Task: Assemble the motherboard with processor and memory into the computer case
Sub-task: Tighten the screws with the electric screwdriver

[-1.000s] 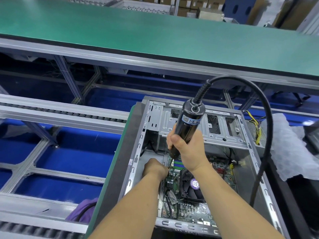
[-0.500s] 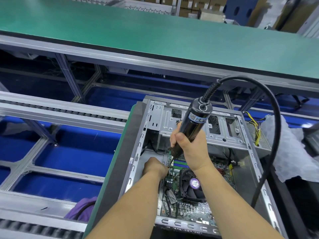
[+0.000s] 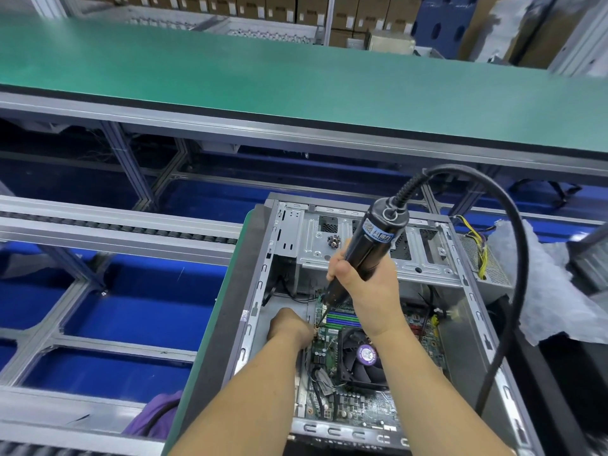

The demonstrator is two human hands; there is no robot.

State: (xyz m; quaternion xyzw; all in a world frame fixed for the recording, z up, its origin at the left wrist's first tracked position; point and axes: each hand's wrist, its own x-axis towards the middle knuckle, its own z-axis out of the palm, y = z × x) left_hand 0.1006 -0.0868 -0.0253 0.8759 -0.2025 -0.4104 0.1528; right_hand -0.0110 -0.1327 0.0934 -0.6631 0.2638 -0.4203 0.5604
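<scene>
Presently driving at the motherboard's upper left corner with a powered screwdriver.

Right hand (image 3: 368, 291) wrapped fully round black electric screwdriver (image 3: 358, 258), thumb on the near side, tool tilted with its top toward the right and bit tip (image 3: 320, 320) down at the board edge beside the green and blue memory slots (image 3: 342, 319). Left hand (image 3: 289, 327) lowered inside, fingers curled toward the bit tip and hidden from view; whether pinching anything, cannot tell. Motherboard (image 3: 355, 406) lying flat in open grey computer case (image 3: 473, 324), black cooler fan (image 3: 365, 357) with purple label mounted mid-board. Black cable (image 3: 513, 258) looping from tool top over to the right. Small cluster of screws (image 3: 334, 241) resting on the drive bay plate. White foam wrap (image 3: 552, 291) just right of the case. Green conveyor belt (image 3: 263, 70) running across behind.
</scene>
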